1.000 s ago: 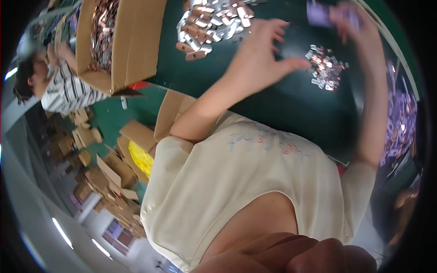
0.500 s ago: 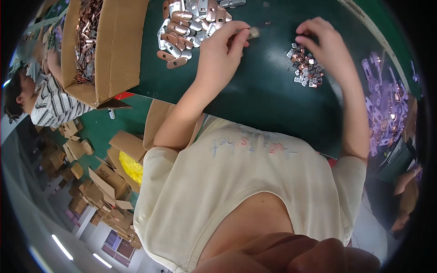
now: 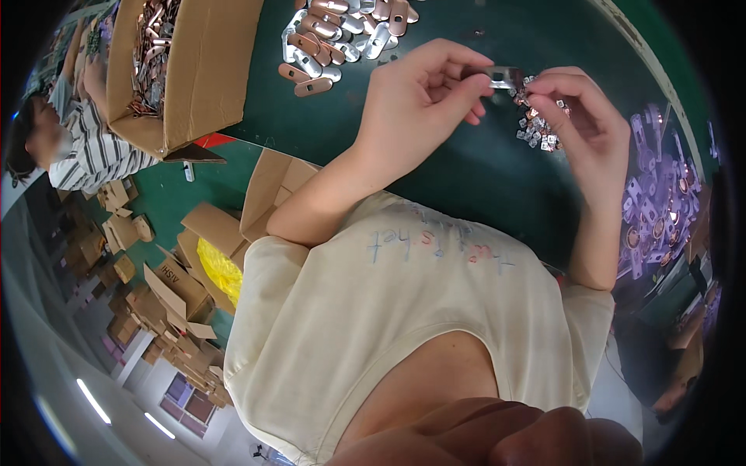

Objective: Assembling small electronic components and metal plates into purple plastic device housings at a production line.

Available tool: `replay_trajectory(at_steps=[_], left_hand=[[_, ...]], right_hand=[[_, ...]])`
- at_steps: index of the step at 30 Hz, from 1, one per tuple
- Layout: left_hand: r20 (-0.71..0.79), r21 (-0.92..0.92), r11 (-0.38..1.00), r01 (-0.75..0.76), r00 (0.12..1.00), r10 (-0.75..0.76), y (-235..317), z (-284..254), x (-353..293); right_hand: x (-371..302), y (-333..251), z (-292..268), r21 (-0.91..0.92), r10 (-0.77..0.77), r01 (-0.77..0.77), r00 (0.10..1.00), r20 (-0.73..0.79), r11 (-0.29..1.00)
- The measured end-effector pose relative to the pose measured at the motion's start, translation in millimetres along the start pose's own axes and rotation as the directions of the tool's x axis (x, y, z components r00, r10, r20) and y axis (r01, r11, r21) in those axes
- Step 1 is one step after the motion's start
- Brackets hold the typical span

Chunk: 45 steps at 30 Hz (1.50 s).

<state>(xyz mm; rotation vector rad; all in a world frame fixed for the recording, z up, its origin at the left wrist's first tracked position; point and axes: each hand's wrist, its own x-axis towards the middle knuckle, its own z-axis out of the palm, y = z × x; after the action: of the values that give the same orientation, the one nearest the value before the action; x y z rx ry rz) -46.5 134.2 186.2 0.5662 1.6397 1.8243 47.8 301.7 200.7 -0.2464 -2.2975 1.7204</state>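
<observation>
I see the left hand (image 3: 431,101) pinching 1 oblong metal plate (image 3: 508,83), axis toward the right edge of the table (image 3: 458,161); right hand (image 3: 587,113), narrowed, contents unclear, beside its tip.

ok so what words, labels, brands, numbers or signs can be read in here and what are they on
Cream shirt: blue and red lettering across the chest; I won't copy its wording.
Open cardboard box, lower left: dark printed letters, likewise not copied.
Metal piece in the left hand, and the pile of small metal parts: too small to tell whether they carry any marking.
</observation>
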Motion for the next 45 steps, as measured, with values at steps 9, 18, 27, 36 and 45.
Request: replay_trajectory(at_steps=[9, 18, 27, 36, 45], left_hand=[[0.099, -0.048, 0.994, 0.097, 0.991, -0.092, 9.5, 9.5, 0.9], [-0.103, -0.082, 0.979, 0.185, 0.976, -0.193, -9.5, -9.2, 10.2], [-0.139, -0.134, 0.975, 0.179, 0.97, -0.198, -7.1, -19.3, 7.8], [-0.156, -0.111, 0.979, 0.169, 0.97, -0.185, -7.3, -20.0, 1.0], [-0.012, -0.001, 0.999, 0.053, 0.999, -0.053, -2.9, -9.3, -3.2]], right_hand=[[-6.4, 0.1, 16.5, 0.028, -0.042, 0.046, 0.993, -0.106, 0.999], [-26.6, 13.4, 3.1, -0.485, -0.042, 0.041, 0.999, 0.01, 0.873], [-37.7, 32.6, 40.7, -0.502, 0.056, 0.046, 0.981, 0.186, 0.864], [-37.2, 31.9, 43.0, -0.439, 0.109, -0.016, 0.976, 0.187, 0.899], [-38.4, 0.6, 4.1, 0.657, 0.334, -0.33, 0.934, 0.126, 0.677]])
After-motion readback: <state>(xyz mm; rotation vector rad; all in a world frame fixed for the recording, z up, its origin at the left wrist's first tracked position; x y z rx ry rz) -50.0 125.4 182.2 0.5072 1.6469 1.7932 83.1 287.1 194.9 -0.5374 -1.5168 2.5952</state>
